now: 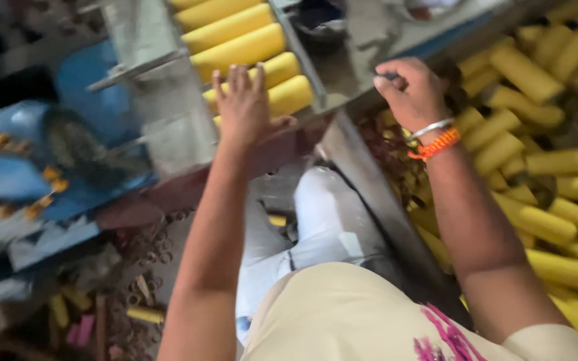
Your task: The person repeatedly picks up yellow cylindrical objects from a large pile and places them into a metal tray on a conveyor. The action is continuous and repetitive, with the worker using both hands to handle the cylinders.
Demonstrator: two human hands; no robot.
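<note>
Both forearms are bare, with no sleeves reaching them. The right wrist carries a thin silver bangle (429, 128) and, just below it, an orange thread band (437, 144). The person wears a beige shirt (342, 314) with pink markings at its lower right, and white trousers (322, 214).

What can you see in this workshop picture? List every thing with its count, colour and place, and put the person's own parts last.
yellow tubes in tray: about six, yellow, top centre, in a row.
metal tray: one, grey, top centre, holding the row.
loose yellow tubes: many, yellow, heaped on the right.
blue machine part: one, blue, blurred, upper left.
small rings: many, brownish, floor at lower left.
pink scraps: a few, pink, bottom left.
bangle and orange thread: one each, silver and orange, on the right wrist.
left hand: open, flat against the tray's tubes.
right hand: curled at the tray's edge; whether it grips something is unclear.
</note>
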